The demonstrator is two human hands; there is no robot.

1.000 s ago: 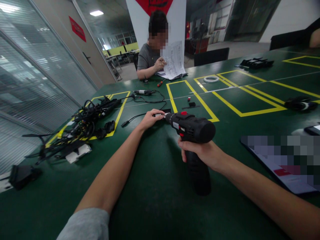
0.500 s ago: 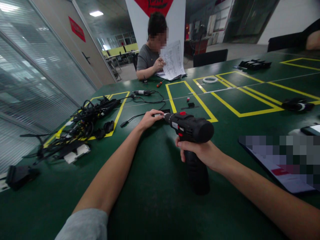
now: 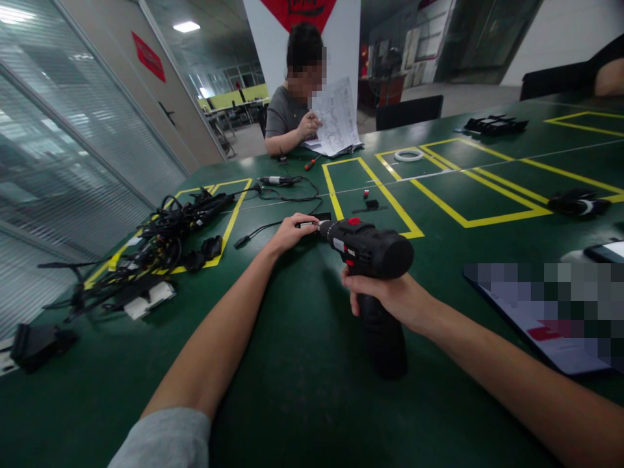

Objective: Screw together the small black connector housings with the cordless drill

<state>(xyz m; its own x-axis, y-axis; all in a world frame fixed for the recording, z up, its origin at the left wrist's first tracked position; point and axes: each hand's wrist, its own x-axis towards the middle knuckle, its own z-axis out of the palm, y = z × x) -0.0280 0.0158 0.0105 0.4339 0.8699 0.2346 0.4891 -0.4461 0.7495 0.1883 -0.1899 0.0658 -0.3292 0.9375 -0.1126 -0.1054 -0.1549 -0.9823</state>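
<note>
My right hand (image 3: 385, 296) is wrapped round the grip of a black cordless drill (image 3: 373, 250) with red switches. The drill points away and to the left, its chuck close to the fingertips of my left hand (image 3: 290, 233). Those fingers hold a small black part with a light strip (image 3: 322, 216) down on the green table (image 3: 312, 364). Most of that part is hidden behind the hand and the chuck, so its kind and the bit's contact with it do not show. A thin cable with a plug (image 3: 242, 242) lies left of my left hand.
Tangled black cables (image 3: 180, 224) are heaped at left, inside yellow tape. Beyond my hands lie a small black block (image 3: 372, 204), a screwdriver (image 3: 311, 164) and a tape roll (image 3: 408, 155). A clipboard (image 3: 541, 325) is at right. Across the table a person (image 3: 287, 117) holds papers.
The drill's rear end has shifted very slightly to the left in the view, along with a slight shift of the whole scene. Both hands keep their grip.
</note>
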